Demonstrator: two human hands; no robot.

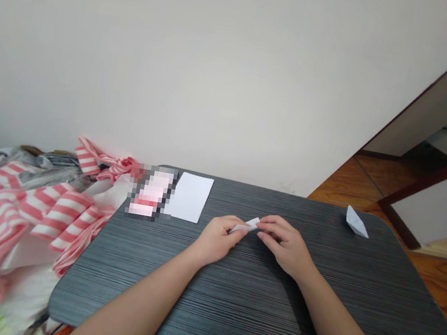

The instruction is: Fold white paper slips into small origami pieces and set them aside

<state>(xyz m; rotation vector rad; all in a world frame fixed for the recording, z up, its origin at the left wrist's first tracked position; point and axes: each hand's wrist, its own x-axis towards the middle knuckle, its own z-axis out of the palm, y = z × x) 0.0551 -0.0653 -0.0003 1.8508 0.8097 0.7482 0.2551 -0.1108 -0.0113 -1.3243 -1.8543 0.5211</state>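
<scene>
Both hands meet over the middle of a dark grey striped table [309,319]. My left hand [218,239] and my right hand [285,245] each pinch one end of a small folded piece of white paper [247,226], held just above the tabletop. The fingers of both hands are curled closed on it. Most of the paper is hidden between the fingertips.
A flat white sheet [190,197] lies at the table's far left, beside a blurred pink-and-white patch [150,192]. A folded white paper boat [356,222] sits at the far right corner. Red-and-white striped bags [21,219] are heaped left of the table. Wooden floor and a doorway lie to the right.
</scene>
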